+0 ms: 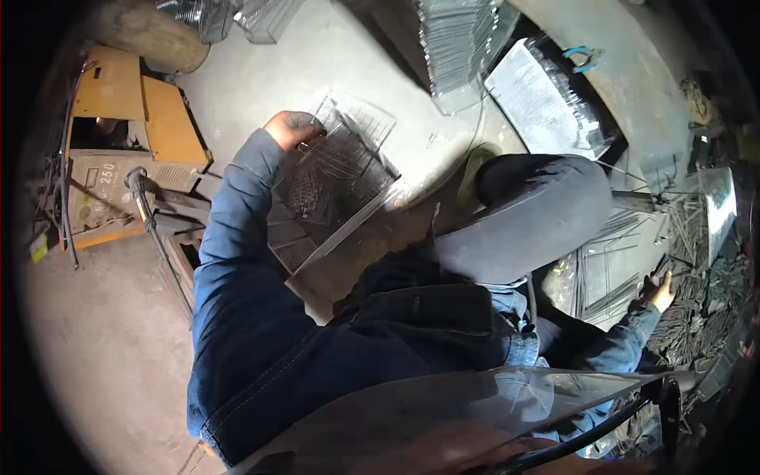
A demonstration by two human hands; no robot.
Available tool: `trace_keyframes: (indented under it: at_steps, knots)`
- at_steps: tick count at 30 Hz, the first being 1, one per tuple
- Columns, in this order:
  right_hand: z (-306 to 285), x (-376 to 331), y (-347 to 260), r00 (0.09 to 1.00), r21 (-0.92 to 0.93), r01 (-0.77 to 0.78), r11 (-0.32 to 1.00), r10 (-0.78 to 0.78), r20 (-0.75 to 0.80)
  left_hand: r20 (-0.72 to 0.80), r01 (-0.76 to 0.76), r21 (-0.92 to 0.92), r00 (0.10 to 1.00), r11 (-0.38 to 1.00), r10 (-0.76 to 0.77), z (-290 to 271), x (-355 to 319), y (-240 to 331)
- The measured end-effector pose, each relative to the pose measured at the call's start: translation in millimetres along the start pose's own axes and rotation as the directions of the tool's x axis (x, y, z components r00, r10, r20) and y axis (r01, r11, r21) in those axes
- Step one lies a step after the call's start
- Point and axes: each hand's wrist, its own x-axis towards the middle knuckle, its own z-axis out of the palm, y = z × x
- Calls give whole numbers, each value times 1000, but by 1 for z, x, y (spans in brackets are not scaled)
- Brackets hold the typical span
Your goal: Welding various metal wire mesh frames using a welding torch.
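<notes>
Left fingers [309, 127] curled, edge of grids [336, 162] | right fingers [656, 288] by rods [687, 328] | both grips unclear | floor [249, 83] beyond

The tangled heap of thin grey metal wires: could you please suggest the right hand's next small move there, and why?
The right hand should probably ease a single wire out of the tangled heap: it is at the heap's edge, where wires cross over one another, though whether it already holds any is unclear.

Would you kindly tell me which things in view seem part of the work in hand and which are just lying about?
Probably in use:
wire grids, at the left hand
tangled wires, at the right hand

Apparently lying about:
orange-and-grey machine
blue-handled tool
brown cylinder
</notes>
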Motion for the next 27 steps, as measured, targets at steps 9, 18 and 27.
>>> trace_keyframes:
  at_steps: [9,18,27]
  knots:
    - [88,-225,-44,652,-275,378,884,-43,757,63,-403,-519,862,754,504,178,86,242]
    - [64,-184,-22,839,57,434,899,-426,339,644,-512,-158,595,844,481,354,77,334]
    - [49,-101,-66,715,-341,698,630,-641,279,622,-890,382,48,-249,782,378,89,529]
